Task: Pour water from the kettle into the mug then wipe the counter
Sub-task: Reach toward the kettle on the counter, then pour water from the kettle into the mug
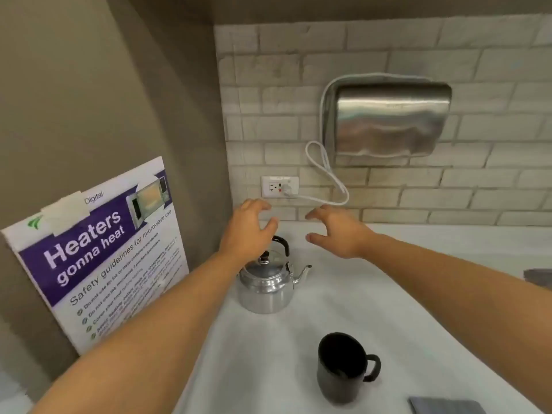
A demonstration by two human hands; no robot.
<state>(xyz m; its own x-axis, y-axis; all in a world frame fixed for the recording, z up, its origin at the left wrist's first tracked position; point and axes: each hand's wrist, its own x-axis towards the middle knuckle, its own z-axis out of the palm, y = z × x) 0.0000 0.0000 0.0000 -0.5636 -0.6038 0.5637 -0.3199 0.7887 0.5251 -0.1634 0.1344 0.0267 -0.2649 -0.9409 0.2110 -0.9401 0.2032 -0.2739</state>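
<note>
A shiny metal kettle (265,286) with a black arched handle and lid knob stands on the white counter (418,294), its spout pointing right. A black mug (340,367) stands nearer to me, handle to the right. My left hand (249,231) hovers just above the kettle's handle, fingers spread and curled, holding nothing. My right hand (336,231) is stretched out to the right of the kettle, above the counter, fingers apart and empty. A grey cloth (445,406) lies at the bottom edge, right of the mug.
A purple and white safety poster (98,252) leans against the left wall. On the tiled back wall hang a steel hand dryer (388,121) and an outlet (280,186) with a white cord. A dark object (539,277) shows at the right edge.
</note>
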